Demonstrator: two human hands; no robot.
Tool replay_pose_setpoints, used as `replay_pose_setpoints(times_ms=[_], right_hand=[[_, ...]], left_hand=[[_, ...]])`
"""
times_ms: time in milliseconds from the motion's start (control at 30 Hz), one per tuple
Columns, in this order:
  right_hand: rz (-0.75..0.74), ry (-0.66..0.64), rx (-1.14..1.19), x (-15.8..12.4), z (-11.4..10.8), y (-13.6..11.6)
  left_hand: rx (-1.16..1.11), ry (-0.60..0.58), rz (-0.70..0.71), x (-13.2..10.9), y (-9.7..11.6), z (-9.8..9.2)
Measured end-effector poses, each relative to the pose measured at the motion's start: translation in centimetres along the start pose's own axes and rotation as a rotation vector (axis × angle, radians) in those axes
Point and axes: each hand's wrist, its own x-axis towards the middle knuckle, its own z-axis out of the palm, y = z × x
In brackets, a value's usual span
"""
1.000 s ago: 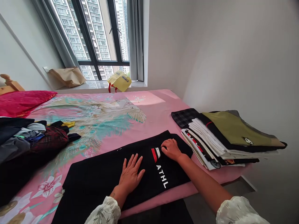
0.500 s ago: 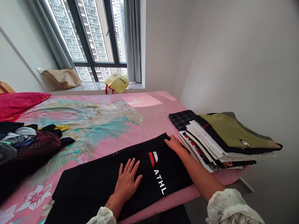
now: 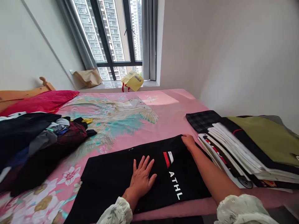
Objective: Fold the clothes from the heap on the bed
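A black T-shirt with white letters and a red-and-white print lies folded lengthwise on the pink bed. My left hand rests flat on its middle, fingers spread. At the far right corner of the shirt, my right hand has its fingertips closed on the edge; the thumb's grip is partly hidden. Just right of that forearm stands a stack of folded clothes, with an olive and black garment on top. A dark checked folded garment lies against the stack's far left side.
A loose heap of dark clothes lies on the left of the bed, before a red pillow. The flowered bedsheet reaches back to the window sill, where a brown paper bag and a yellow bag sit.
The view has turned left, so everything appears further right and more of the clothes heap shows. Both hands keep nearly the same places on the T-shirt.
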Motion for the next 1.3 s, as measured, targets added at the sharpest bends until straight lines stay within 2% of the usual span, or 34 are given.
replay_pose_setpoints(times_ms=[67,133,167,233,267,300,400,500,600,667,767,867,967,1033,1100,1200,1300], right_hand=[[-0.038,0.079,-0.08,-1.1,0.5,-0.5],[-0.23,0.115,-0.165,-3.1,2.1,-1.1],[-0.392,0.089,-0.212,-4.5,3.3,-1.4],[-0.746,-0.042,-0.319,-8.1,6.1,-1.6],[-0.878,-0.132,-0.377,-10.1,7.5,-1.4],[-0.948,-0.218,-0.441,-12.0,8.7,-1.0],[-0.984,-0.368,-0.645,-15.8,11.2,0.8],[-0.973,-0.37,-0.747,-16.4,11.7,2.4],[-0.951,-0.32,-0.769,-16.0,11.3,2.8],[-0.945,-0.275,-0.774,-16.3,11.2,2.6],[-0.968,-0.21,-0.76,-17.7,11.1,2.3],[-0.971,-0.183,-0.753,-18.7,10.5,2.6],[-0.871,-0.141,-0.772,-18.0,9.0,3.0],[-0.755,-0.104,-0.783,-16.6,7.6,2.9],[-0.655,-0.095,-0.792,-14.9,6.2,2.5],[-0.575,-0.1,-0.779,-12.5,4.2,1.5],[-0.555,-0.04,-0.748,-11.2,2.6,0.9]], left_hand=[[-0.033,-0.035,-0.017,-0.4,0.3,-0.5],[-0.065,-0.051,-0.042,-0.6,0.7,-0.9],[-0.079,-0.053,-0.056,-0.7,0.8,-0.9],[-0.109,-0.063,-0.08,-0.7,1.0,-1.0],[-0.128,-0.074,-0.087,-0.7,1.1,-1.0],[-0.15,-0.084,-0.093,-0.8,1.2,-1.1],[-0.208,-0.09,-0.098,-1.9,1.0,-2.0],[-0.179,0.03,-0.172,-4.9,-0.5,-4.1],[-0.059,0.213,-0.415,-9.1,-4.0,-6.9],[0.036,0.258,-0.619,-11.6,-6.8,-8.6],[0.111,0.195,-0.867,-14.0,-10.4,-10.2],[0.057,0.098,-0.949,-14.8,-12.4,-10.8],[0.017,0.087,-0.952,-14.5,-13.3,-10.9],[0.052,0.139,-0.952,-14.1,-13.7,-11.0],[0.109,0.206,-0.873,-13.8,-14.0,-11.1],[0.152,0.224,-0.545,-13.3,-13.7,-11.1],[0.154,0.141,-0.214,-12.8,-12.3,-10.4]])
